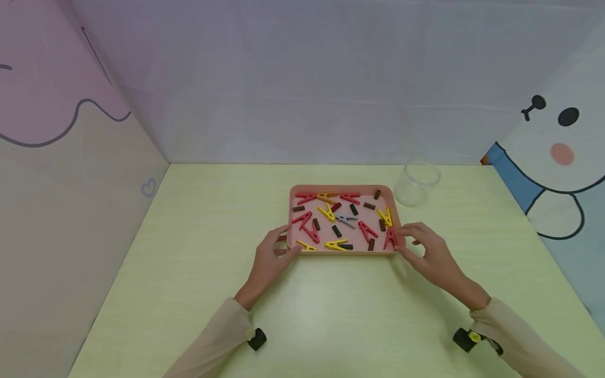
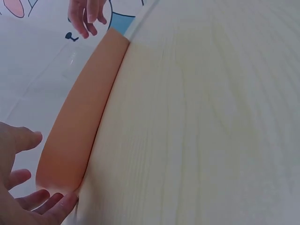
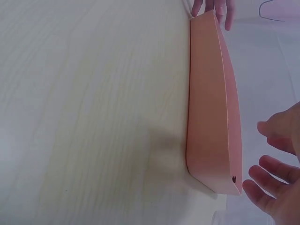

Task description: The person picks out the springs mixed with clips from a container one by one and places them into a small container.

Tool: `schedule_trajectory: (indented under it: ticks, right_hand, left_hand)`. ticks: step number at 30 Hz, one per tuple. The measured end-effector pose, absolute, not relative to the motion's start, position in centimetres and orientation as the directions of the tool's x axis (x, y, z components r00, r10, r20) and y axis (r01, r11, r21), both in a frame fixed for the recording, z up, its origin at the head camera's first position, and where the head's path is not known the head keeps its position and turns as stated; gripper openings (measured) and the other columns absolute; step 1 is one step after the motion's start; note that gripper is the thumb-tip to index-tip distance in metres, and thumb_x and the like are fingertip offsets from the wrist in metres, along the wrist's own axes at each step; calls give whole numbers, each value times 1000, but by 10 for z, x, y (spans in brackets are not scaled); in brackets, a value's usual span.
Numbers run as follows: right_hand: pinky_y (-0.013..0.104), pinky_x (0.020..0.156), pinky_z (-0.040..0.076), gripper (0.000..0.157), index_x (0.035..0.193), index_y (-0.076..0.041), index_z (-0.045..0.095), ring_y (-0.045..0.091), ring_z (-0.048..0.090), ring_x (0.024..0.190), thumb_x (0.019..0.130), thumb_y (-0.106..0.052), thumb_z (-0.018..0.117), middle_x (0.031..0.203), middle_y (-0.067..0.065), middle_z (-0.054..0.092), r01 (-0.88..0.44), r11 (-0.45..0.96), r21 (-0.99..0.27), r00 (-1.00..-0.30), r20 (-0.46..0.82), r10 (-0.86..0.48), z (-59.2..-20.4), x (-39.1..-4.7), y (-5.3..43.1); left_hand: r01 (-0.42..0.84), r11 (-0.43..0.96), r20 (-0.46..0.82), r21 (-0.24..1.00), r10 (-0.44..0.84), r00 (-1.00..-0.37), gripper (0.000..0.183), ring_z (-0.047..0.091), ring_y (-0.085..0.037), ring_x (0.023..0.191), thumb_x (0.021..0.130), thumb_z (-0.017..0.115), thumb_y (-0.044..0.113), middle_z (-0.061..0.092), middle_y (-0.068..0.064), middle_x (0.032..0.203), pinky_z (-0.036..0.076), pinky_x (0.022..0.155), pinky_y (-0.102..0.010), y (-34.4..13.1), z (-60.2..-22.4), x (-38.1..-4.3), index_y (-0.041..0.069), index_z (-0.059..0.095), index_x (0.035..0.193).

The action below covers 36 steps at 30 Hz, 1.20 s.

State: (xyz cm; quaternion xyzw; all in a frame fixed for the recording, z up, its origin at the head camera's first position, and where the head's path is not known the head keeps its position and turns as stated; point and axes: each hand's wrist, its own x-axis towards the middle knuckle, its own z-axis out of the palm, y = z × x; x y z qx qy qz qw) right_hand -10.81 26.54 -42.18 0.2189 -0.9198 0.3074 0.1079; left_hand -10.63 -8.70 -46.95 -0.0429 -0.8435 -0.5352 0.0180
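Note:
A shallow pink tray (image 1: 340,188) lies on the table with its long side toward me. Small plastic pegs in red (image 1: 366,231), yellow (image 1: 336,245), orange and grey are scattered in it, among several small dark ribbed cylinders (image 1: 316,224) that look like springs. My left hand (image 1: 270,257) is at the tray's left end; in the left wrist view its fingertips (image 2: 58,206) touch the end wall, with the thumb apart. Beside the right end is my right hand (image 1: 435,257), its loosely bent fingers (image 3: 265,180) close to the wall. Whether they touch it I cannot tell.
A clear round container (image 1: 416,184) stands behind the tray's right end. The pale wooden table (image 1: 350,304) ends at a back wall (image 1: 302,105), with printed side panels (image 1: 562,136) left and right. Both sleeves carry a small dark device near the wrist.

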Motion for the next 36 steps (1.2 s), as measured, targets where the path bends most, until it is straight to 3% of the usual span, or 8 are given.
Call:
schedule_trajectory:
  ticks: [20,27,36]
  right_hand:
    - [33,59,48,24,99,-2,68,20,52,70,77,-2,76,85,7,58,-500,676,-540,-866,297,-403,-425,-124,250]
    - [28,57,42,26,102,-2,67,23,50,72,78,-3,76,84,8,56,-466,698,-544,-882,224,-415,-423,-128,244]
    - [34,60,46,20,96,-3,68,25,52,75,77,-2,76,88,9,60,-463,703,-540,-879,175,-443,-424,-135,237]
  left_hand:
    - [31,364,16,931,46,-999,59,55,-24,110,82,75,19,51,-10,129,52,82,-30,-86,-467,-108,6,50,133]
    - [39,349,26,936,41,-999,59,56,-25,109,81,76,18,51,-11,128,53,81,-32,-86,-468,-109,5,50,132]
    - [23,348,11,937,37,-999,60,56,-24,109,81,76,18,51,-10,129,52,82,-32,-85,-470,-110,6,50,133]
